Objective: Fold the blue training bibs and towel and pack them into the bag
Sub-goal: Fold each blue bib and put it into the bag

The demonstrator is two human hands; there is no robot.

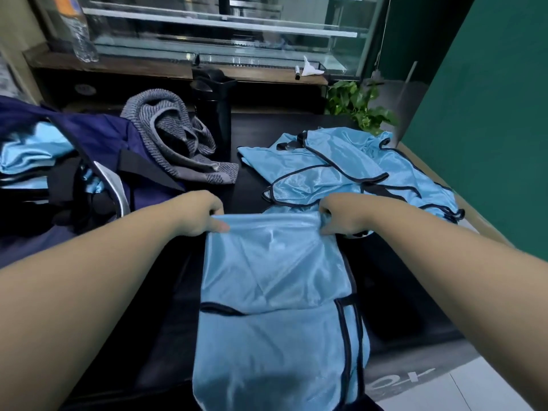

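Lower centre: light-blue mesh bib with dark piping (278,292) on dark tabletop (394,280), top edge pinched by left hand (204,215) and right hand (338,216). Lower right, unreadable white lettering. Farther: unfolded bibs (355,167), grey knitted towel (175,137), navy bag (98,161) left, glass display case (225,28) beyond.

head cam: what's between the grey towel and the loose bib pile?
A black bottle stands at the back of the gap; nearer the camera, only bare dark table separates the grey towel from the bib pile.
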